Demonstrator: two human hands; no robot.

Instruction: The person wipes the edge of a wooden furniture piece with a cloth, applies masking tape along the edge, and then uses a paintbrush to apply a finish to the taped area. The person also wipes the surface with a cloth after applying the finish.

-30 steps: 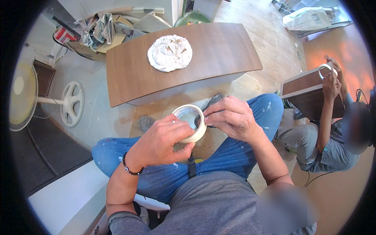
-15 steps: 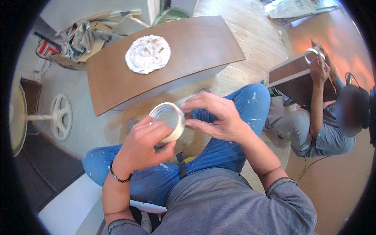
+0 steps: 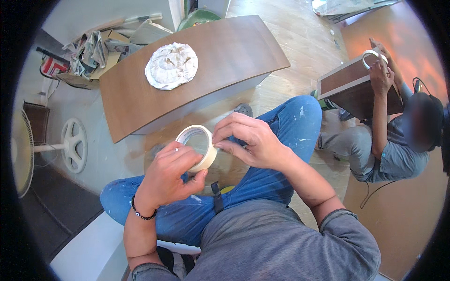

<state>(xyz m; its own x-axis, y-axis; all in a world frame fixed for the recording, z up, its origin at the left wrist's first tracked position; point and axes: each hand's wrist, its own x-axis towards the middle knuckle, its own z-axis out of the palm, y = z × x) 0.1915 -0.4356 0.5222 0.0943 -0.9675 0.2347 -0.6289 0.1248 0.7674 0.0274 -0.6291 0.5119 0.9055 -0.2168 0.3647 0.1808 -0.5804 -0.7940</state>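
Note:
A roll of cream masking tape [image 3: 209,157] is held up above my lap, its open ring showing the floor through it. My left hand [image 3: 171,171] grips the roll's left and lower side, with fingers through the ring and thumb beneath. At the roll's right edge, the thumb and fingertips of my right hand [image 3: 251,140] pinch together against the tape. Whether a loose tape end is between them is too small to see.
Ahead stands a brown-topped table [image 3: 234,51] bearing a round, white crumpled piece [image 3: 171,66]. A seated person [image 3: 393,136] at right holds another tape roll [image 3: 370,57] over a brown panel [image 3: 349,84]. At left are a fan [image 3: 23,154] and a box of crumpled paper [image 3: 91,58].
My right hand's fingertips have closed in on the roll's right edge. The roll has shifted slightly left and turned a little in my left hand. The whole view has moved slightly.

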